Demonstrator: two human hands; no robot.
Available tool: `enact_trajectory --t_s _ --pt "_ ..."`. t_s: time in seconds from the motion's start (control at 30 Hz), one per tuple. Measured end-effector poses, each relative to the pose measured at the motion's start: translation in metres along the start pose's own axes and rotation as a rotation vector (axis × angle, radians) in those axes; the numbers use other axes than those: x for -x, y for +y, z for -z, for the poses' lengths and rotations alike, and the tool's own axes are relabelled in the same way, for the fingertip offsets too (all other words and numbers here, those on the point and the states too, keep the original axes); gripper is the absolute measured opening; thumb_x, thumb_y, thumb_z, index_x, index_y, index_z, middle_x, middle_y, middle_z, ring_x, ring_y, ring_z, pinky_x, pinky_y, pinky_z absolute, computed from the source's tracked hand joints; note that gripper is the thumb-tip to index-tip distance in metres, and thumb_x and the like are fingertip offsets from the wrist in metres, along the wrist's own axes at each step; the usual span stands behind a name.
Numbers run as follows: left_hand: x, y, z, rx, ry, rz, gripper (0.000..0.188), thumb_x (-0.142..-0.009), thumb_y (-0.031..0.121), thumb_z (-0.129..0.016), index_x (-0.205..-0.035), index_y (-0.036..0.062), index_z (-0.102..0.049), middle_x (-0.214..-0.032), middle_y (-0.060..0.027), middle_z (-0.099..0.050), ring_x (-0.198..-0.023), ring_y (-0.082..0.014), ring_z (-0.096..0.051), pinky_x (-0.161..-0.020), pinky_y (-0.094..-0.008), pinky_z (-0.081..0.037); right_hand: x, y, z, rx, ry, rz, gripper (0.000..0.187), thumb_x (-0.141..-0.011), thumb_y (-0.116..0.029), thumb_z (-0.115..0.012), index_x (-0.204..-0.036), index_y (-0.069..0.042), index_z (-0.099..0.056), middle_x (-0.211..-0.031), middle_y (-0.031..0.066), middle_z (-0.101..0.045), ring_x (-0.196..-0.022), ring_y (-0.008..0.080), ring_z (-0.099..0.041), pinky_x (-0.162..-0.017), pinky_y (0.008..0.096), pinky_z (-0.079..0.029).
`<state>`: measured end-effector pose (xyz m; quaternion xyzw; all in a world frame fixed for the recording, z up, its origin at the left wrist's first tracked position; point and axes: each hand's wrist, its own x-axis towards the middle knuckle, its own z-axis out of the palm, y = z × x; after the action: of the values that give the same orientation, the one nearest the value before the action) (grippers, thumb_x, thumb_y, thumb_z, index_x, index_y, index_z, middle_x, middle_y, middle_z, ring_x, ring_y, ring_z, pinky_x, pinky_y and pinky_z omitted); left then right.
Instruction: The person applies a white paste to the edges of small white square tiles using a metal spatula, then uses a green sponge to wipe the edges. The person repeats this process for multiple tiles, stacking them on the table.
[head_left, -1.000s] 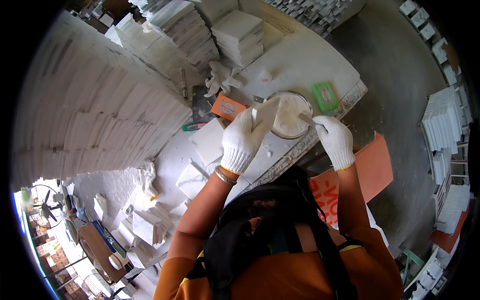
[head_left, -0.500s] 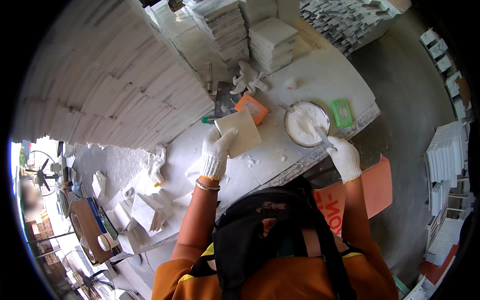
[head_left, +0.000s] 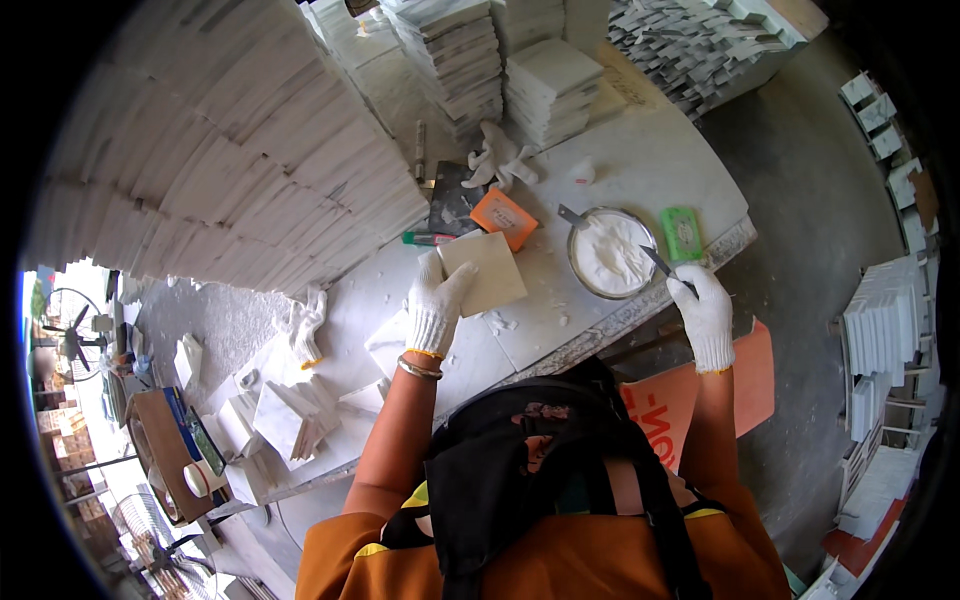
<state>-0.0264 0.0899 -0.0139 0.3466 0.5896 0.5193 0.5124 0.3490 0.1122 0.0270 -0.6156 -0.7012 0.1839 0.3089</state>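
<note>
My left hand [head_left: 437,303], in a white glove, holds a square pale stone tile [head_left: 487,271] by its near-left corner just above the worktable [head_left: 640,170]. My right hand [head_left: 702,309], also gloved, grips a thin metal blade [head_left: 664,268] whose tip points into a round metal bowl of white paste [head_left: 610,253]. A second metal tool [head_left: 572,217] rests on the bowl's far rim. The bowl stands at the table's front edge, right of the tile.
Tall stacks of white tiles [head_left: 230,150] line the left and back. An orange block [head_left: 503,217], a green pad [head_left: 683,233], a spare glove [head_left: 500,155] and a green-red pen [head_left: 428,238] lie on the table. More tiles [head_left: 285,415] sit lower left; an orange board [head_left: 690,395] leans below.
My left hand has carried the tile left, away from the bowl, and lowered it toward the table. My right hand has pulled back from the bowl's middle to its near-right rim.
</note>
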Motion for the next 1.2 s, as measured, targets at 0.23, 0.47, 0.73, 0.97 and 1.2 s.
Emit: enact_trajectory --t_s 0.23,0.47,0.73,0.97,1.2 --pt "0.004 0.004 0.005 -0.595 0.157 -0.103 0.065 -0.088 0.031 -0.071 -0.142 0.0026 -0.05 -0.089 -0.0142 -0.068 -0.077 -0.0218 -0.069 -0.071 -0.0358 -0.055 -0.003 -0.017 -0.002 -0.021 0.018 0.01 0.016 -0.089 -0.016 -0.072 -0.097 -0.004 -0.067 -0.09 0.0141 -0.066 -0.082 0.0316 -0.065 -0.075 0.037 -0.051" --pt "0.008 0.02 0.021 -1.02 0.151 -0.116 0.065 -0.088 0.047 -0.066 -0.142 0.0119 -0.054 -0.072 -0.0103 -0.067 -0.063 -0.029 -0.067 -0.059 -0.0396 -0.052 -0.003 -0.032 -0.006 -0.054 0.033 0.021 0.015 -0.089 -0.015 -0.072 -0.096 -0.003 -0.068 -0.087 0.0143 -0.066 -0.079 0.0305 -0.064 -0.073 0.036 -0.05" --pt "0.037 0.048 -0.019 -0.239 -0.177 -0.135 0.057 -0.099 0.045 -0.059 -0.139 0.0032 -0.055 -0.094 -0.0076 -0.067 -0.075 -0.0142 -0.065 -0.066 -0.0294 -0.052 -0.007 -0.115 -0.039 -0.641 -0.226 -0.277 0.02 -0.092 -0.007 -0.067 -0.11 0.003 -0.068 -0.089 0.0082 -0.069 -0.072 0.0129 -0.066 -0.064 0.0278 -0.054" --pt "0.042 0.019 -0.041 0.203 -0.387 0.105 0.043 -0.105 0.04 -0.053 -0.124 0.0025 -0.06 -0.105 -0.0064 -0.066 -0.091 -0.0155 -0.066 -0.074 -0.0301 -0.056 0.004 -0.15 -0.076 -0.549 -0.307 0.202 0.045 -0.093 -0.007 -0.066 -0.136 0.0 -0.057 -0.12 0.0177 -0.069 -0.108 0.0223 -0.068 -0.09 0.0316 -0.053" --pt "0.046 0.03 -0.034 0.215 -0.418 0.154 0.036 -0.106 0.035 -0.053 -0.12 0.0036 -0.06 -0.108 -0.0065 -0.066 -0.091 -0.0144 -0.065 -0.074 -0.0302 -0.056 0.014 -0.172 -0.064 -0.521 -0.52 0.022 0.059 -0.09 -0.005 -0.068 -0.145 0.0 -0.047 -0.123 0.0152 -0.065 -0.099 0.0196 -0.069 -0.085 0.0313 -0.054"
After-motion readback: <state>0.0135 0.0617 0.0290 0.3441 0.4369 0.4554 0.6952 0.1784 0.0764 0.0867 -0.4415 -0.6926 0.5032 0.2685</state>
